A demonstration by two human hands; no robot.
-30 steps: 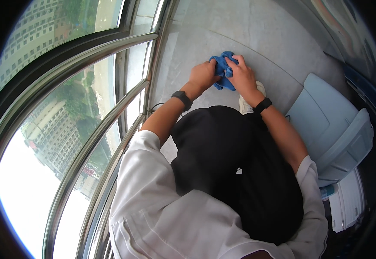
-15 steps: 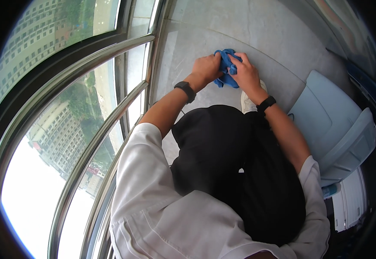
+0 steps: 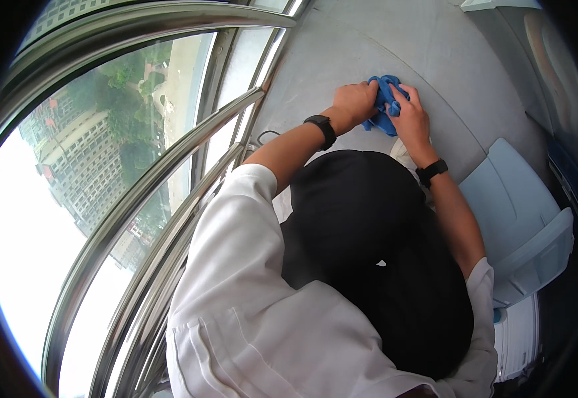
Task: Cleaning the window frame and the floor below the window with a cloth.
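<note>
Both arms point(image 3: 281, 157) are extended forward, converging; the cloth point(image 3: 386, 88) is held bunched in the grip of the left hand point(image 3: 355, 105) and right hand point(image 3: 411, 121).

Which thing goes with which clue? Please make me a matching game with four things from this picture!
Things:
1. cloth
2. plastic box
3. railing
4. trousers

Clues:
A. plain black
B. shiny metal, beside the window
C. bunched up, held by the left hand and the right hand
D. pale blue, off to the right

Right pairs: 1 with C, 2 with D, 3 with B, 4 with A.
</note>
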